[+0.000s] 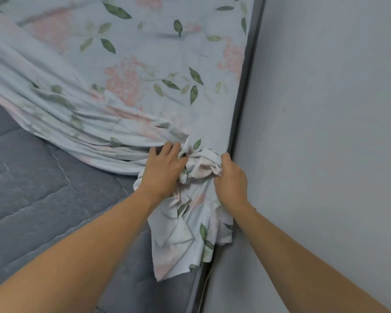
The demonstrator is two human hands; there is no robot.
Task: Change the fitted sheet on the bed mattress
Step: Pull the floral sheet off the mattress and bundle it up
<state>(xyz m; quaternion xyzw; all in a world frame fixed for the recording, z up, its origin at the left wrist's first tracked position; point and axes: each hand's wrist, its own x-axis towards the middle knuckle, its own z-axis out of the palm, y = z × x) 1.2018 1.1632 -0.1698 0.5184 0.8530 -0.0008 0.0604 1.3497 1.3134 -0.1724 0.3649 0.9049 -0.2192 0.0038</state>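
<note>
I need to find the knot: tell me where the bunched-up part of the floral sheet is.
In the head view, the sheet's bunch sits right of centre, between the left hand and right hand, beside the wall.

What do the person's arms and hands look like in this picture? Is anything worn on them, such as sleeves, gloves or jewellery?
Both arms are bare along all that shows; no sleeve is visible on either forearm. The left hand and the right hand wear no gloves, and no ring, watch or bracelet shows on the visible sides. The upper arms lie outside the picture, so short sleeves cannot be excluded.
</note>
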